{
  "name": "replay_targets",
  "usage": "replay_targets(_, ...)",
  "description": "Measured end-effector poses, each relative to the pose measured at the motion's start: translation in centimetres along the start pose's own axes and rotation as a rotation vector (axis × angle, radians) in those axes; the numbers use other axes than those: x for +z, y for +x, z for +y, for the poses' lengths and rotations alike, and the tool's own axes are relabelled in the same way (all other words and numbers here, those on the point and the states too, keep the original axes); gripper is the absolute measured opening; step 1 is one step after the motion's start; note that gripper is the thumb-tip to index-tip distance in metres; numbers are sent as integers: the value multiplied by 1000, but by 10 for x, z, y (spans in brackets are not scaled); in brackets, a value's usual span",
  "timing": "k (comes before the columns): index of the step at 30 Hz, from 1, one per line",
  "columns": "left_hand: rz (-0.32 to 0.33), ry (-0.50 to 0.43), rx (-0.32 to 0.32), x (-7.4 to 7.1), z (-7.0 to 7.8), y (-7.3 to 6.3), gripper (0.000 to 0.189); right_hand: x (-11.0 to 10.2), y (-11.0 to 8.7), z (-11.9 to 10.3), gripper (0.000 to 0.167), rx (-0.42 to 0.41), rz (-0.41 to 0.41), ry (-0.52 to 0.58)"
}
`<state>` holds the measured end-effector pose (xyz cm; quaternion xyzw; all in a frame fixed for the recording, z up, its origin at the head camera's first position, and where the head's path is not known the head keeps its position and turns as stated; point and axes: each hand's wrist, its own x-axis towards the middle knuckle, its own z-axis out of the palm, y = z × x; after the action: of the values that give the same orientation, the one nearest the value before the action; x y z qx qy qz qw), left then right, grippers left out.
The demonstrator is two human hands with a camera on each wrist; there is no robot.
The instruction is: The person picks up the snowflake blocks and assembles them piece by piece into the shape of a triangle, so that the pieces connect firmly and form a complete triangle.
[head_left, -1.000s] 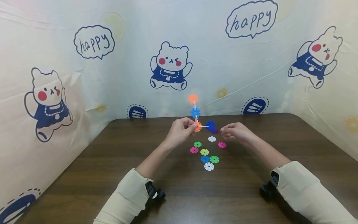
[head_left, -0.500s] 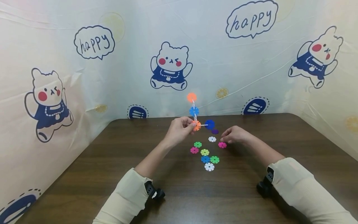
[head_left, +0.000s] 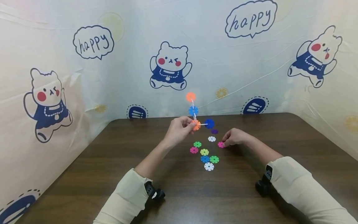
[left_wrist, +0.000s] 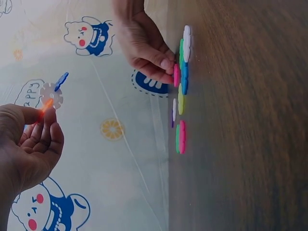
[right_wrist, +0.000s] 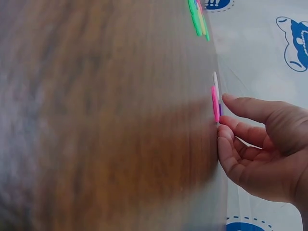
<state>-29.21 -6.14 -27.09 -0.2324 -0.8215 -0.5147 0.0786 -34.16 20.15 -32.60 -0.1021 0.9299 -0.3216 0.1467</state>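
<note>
My left hand (head_left: 180, 130) pinches an orange notched disc (head_left: 197, 125) between thumb and fingers, above the table. This disc belongs to a joined chain: white discs seen edge-on link it up to a light-blue disc (head_left: 193, 110) and an orange top disc (head_left: 191, 96), and sideways to a dark-blue disc (head_left: 209, 123). My right hand (head_left: 236, 137) is low at the table, its fingertips at the edge of a pink notched disc (head_left: 221, 144). In the right wrist view, the thumb and forefinger stand apart beside this pink disc (right_wrist: 215, 103), which lies flat.
Loose notched discs lie around the table's middle: purple (head_left: 214, 131), white (head_left: 211, 139), green (head_left: 197, 144), another pink (head_left: 194, 150), yellow (head_left: 204, 152), blue (head_left: 205, 159), a second green (head_left: 214, 159) and a second white (head_left: 208, 166). A printed curtain (head_left: 134, 77) hangs behind the brown table (head_left: 179, 199).
My right hand has come down from beside the dark-blue disc to the pink disc on the table. The left hand keeps its pinch, and the chain has shifted slightly left and up.
</note>
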Motion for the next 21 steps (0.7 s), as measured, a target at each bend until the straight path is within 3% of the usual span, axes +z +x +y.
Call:
replay_targets(11,3,-18,-17,1,1,-1,11,3,2,0,18,-36,-7,-44)
replay_targets(21,-1,1,13,1,0,-1,11,3,1,-2,14,-35,24,-87)
